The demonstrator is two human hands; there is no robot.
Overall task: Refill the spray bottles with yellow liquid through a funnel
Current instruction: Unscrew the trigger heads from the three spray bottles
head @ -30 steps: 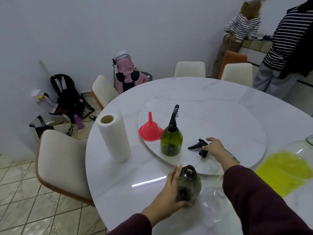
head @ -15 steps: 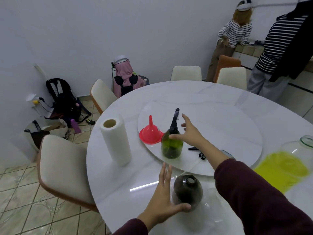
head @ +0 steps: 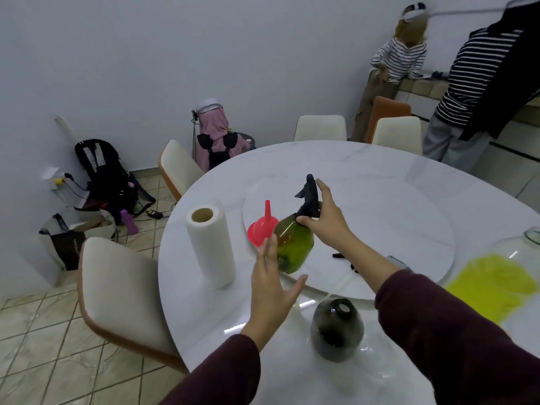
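A paper towel roll (head: 211,245) stood upright near the left edge of the white table (head: 380,171). Just right of it, a red funnel (head: 262,226) sat mouth-down on the turntable (head: 394,217). The left hand (head: 270,283) hovered with its grip wide, fingers straight, holding nothing. The green spray bottle (head: 293,247) was tilted, the right hand (head: 327,222) gripping its neck below the black sprayer (head: 308,197). Nearer, a dark open bottle (head: 336,330) stood on the table. A jar of yellow liquid (head: 493,285) was at far right.
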